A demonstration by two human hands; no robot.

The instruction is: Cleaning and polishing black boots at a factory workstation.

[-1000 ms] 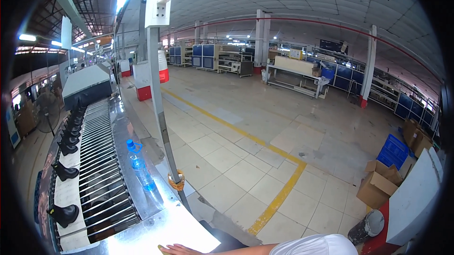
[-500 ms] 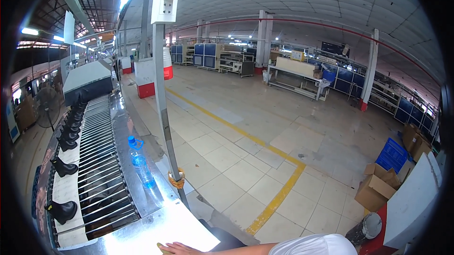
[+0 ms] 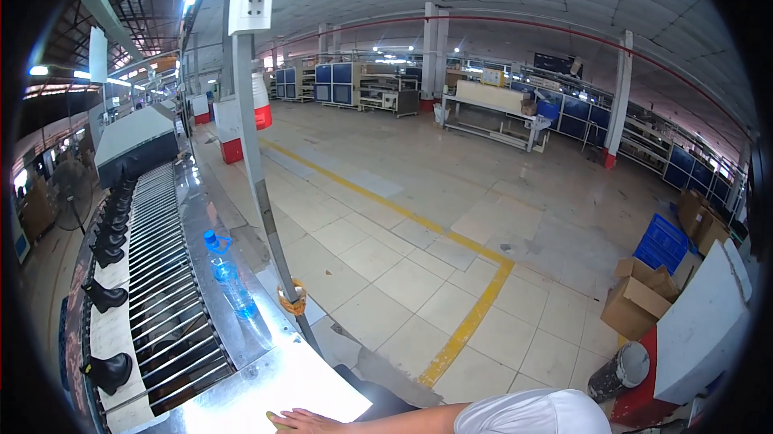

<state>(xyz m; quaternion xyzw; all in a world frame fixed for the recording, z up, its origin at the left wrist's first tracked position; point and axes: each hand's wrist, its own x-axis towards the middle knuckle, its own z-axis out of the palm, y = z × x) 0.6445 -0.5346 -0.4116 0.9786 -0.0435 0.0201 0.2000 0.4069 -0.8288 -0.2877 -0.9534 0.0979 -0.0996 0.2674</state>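
My right hand [image 3: 304,421] comes in at the lower edge on a bare forearm below a white sleeve [image 3: 531,413]. Its fingers are stretched out over the brightly lit metal table [image 3: 241,390], and part of the hand is cut off. A small yellow-green thing [image 3: 272,416] shows at the fingertips; its kind is too small to tell. My left hand is out of view. Beyond the table, a clear water bottle [image 3: 232,285] with a blue cap stands on the metal ledge. Black boots [image 3: 110,371] line the white belt left of the rollers.
Metal rollers [image 3: 165,289] run away to a grey hood [image 3: 137,140]. A steel post [image 3: 270,217] with a socket box [image 3: 252,3] rises beside the ledge. Right stand a cardboard box [image 3: 636,305], a blue crate [image 3: 662,243] and a dark bucket [image 3: 618,371]. A yellow line [image 3: 475,321] crosses the floor.
The whole view has shifted slightly, with the post, bottle and boxes now a little farther left. My right hand stays in the same place on the table, fingers still stretched out.
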